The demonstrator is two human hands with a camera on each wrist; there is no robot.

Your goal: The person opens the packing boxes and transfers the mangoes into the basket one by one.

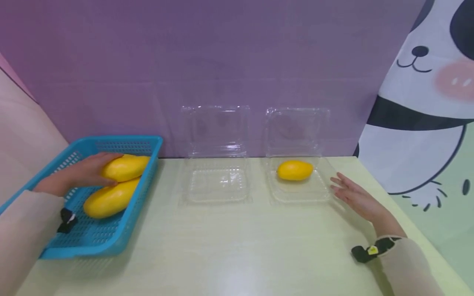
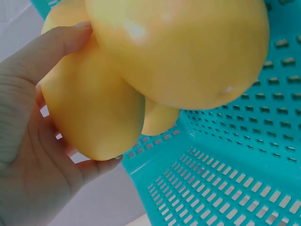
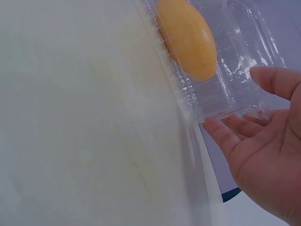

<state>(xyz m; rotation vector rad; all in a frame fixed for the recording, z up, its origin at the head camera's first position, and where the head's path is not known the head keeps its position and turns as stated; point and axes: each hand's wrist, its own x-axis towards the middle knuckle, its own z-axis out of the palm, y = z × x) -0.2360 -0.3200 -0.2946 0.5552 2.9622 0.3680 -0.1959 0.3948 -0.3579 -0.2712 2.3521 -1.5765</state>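
Observation:
My left hand (image 1: 89,170) reaches into a blue plastic basket (image 1: 127,230) and grips a yellow mango (image 1: 127,167), thumb on one side and fingers curled round the other. In the left wrist view, the gripped mango (image 2: 94,103) presses against a bigger-looking one (image 2: 188,52), and part of a third (image 2: 160,115) shows behind. A second mango (image 1: 111,200) lies lower in the basket in the head view. At the right, my right hand (image 1: 357,197) holds nothing; its loosely spread fingertips are right at the side of a clear clamshell box (image 1: 274,191) with one mango (image 1: 295,170) inside.
Another clear clamshell box (image 1: 218,185) stands with its lid up, left of the one with the mango. Both lids stand before a purple backdrop (image 1: 222,49) behind the pale table (image 1: 229,246). A panda print (image 1: 414,156) covers the wall at right.

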